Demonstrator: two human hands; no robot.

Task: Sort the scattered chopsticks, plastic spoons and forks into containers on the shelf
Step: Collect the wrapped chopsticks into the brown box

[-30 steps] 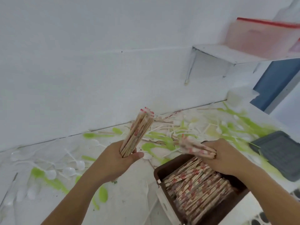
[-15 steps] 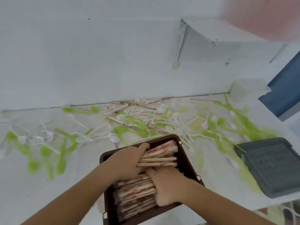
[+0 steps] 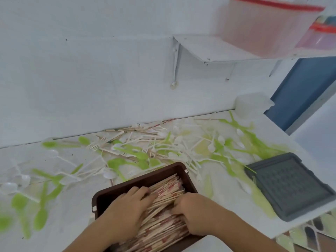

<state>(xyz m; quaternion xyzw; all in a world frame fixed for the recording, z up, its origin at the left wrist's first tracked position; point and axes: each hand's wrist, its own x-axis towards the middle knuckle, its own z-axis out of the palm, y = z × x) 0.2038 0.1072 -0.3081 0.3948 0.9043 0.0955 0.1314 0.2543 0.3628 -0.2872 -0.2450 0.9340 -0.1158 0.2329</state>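
Pressing both hands, left (image 3: 127,208) and right (image 3: 192,210), spread flat on chopsticks (image 3: 163,190) filling brown tray (image 3: 138,180); spoons (image 3: 116,163) and forks (image 3: 94,146) lying unsorted across counter (image 3: 72,211).

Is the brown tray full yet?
Nearly full: chopsticks fill the brown tray close to its rim, under both hands.

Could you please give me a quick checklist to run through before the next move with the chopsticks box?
1. Chopsticks lie inside the brown box: ok.
2. Left hand and right hand free to lift out: cannot tell; both press on the pile.
3. Bare room on the shelf left of the red-lidded container: ok.
4. Loose chopsticks all gathered: not ok.
5. Green spoons and white forks sorted: not ok; the grey tray holds none.
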